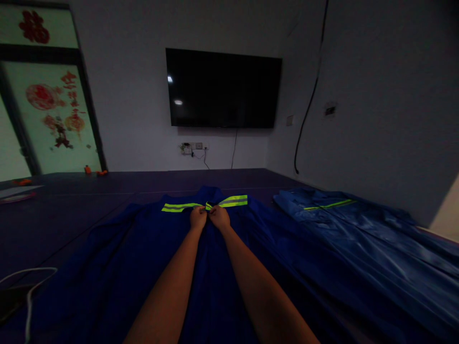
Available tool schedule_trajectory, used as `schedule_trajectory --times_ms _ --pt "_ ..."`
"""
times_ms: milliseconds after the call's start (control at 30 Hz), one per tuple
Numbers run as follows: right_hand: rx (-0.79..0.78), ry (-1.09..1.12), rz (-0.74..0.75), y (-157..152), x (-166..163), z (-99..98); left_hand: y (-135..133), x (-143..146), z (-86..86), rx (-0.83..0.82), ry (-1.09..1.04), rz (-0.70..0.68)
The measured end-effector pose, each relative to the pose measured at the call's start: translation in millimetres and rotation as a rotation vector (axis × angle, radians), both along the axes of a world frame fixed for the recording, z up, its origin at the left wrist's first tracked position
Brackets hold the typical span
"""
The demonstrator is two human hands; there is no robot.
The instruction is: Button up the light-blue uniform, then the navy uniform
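Observation:
A dark blue work jacket (150, 248) with yellow-green and grey reflective strips lies spread out in front of me. My left hand (198, 218) pinches the jacket's front edge at the chest, near the inner end of the left strip (175, 207). Close beside it, my right hand (219, 217) is closed on the opposite front edge, by the right strip (234, 201). A small folded bit of strip shows between the fingertips. Whatever finer detail they grip, such as a fastener, is too small and dark to make out.
Another blue garment (344, 224) with a yellow-green stripe lies at the right. A white cable (39, 270) runs over a dark object at lower left. Small orange things (88, 169) sit near the glass door. On the far wall hangs a television (224, 91); a black cord (308, 105) hangs right.

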State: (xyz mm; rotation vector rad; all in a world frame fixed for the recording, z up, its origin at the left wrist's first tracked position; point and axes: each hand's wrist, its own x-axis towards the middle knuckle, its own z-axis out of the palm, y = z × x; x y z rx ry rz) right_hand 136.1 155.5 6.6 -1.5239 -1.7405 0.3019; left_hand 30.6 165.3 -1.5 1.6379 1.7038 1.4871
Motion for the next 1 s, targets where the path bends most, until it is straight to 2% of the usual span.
schedule_trajectory --times_ms 1000 --pt "0.028 -0.008 0.024 1.7 -0.8 -0.6 0.4 0.3 -1.8 0.025 -0.032 0.026"
